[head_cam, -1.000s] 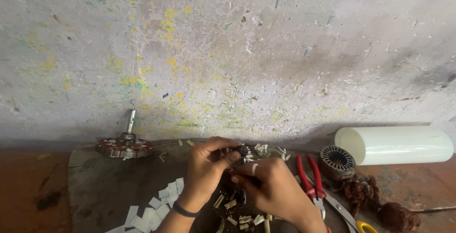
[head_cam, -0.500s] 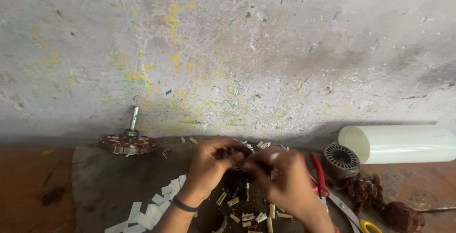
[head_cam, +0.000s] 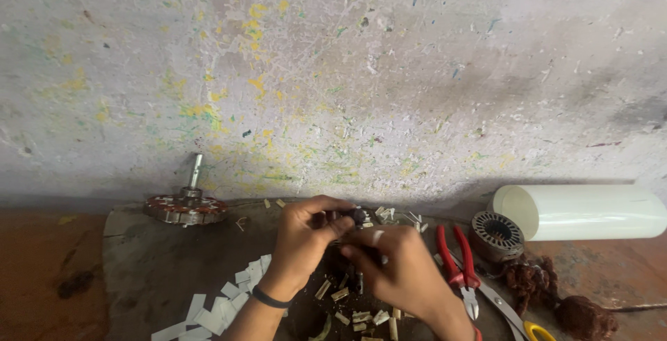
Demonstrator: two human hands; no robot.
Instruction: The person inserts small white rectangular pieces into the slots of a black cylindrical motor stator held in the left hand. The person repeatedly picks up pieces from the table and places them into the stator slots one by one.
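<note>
I see a paint-flecked wall (head_cam: 347, 70) behind the dark bench (head_cam: 153, 257); a white roll (head_cam: 583, 211) lies at right, a rotor with shaft (head_cam: 186, 205) at left; red-handled pliers (head_cam: 458, 261) rest just beside my right hand (head_cam: 403, 275); both it and my left hand (head_cam: 302, 244) pinch a small dark motor part (head_cam: 351, 217) at mid-bench, each grip pressed on it.

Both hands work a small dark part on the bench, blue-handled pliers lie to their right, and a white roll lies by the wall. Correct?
Not quite: the head view shows the pliers have red handles, not blue. The hands, left and right, the dark part and the white roll are as stated.
</note>
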